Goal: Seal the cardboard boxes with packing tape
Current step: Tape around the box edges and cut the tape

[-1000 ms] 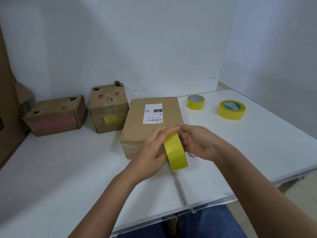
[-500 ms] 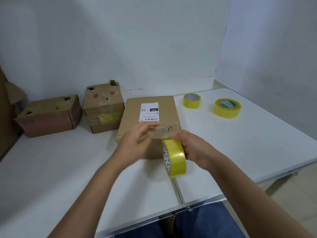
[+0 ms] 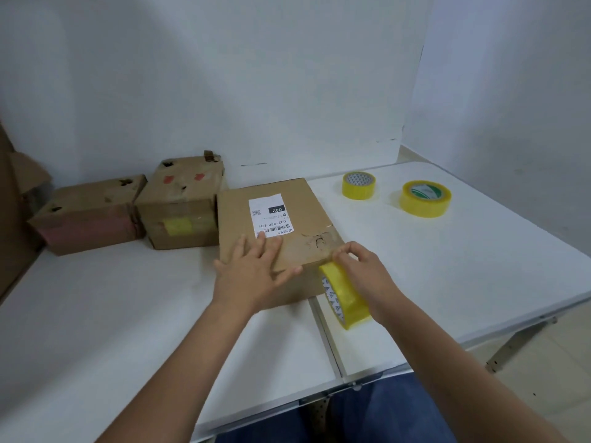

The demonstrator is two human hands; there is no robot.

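A flat cardboard box (image 3: 297, 199) with a white shipping label (image 3: 270, 212) lies in the middle of the white table. My left hand (image 3: 252, 270) presses flat on the box's near top edge, fingers straight. My right hand (image 3: 364, 270) grips a yellow tape roll (image 3: 345, 295) at the box's near right corner. A strip of tape runs across the near top of the box between my hands. Two more cardboard boxes stand behind to the left, a worn one (image 3: 182, 206) and a long one (image 3: 89, 215).
Two spare yellow tape rolls lie at the back right, a small one (image 3: 358, 185) and a wider one (image 3: 425, 198). A seam (image 3: 329, 340) splits the white table. A large brown cardboard sheet (image 3: 12, 225) leans at the far left. White walls close the back.
My left hand moved from the roll onto the box top and flattened there. My right hand carried the roll down and right to the box's near corner, drawing tape across the top.
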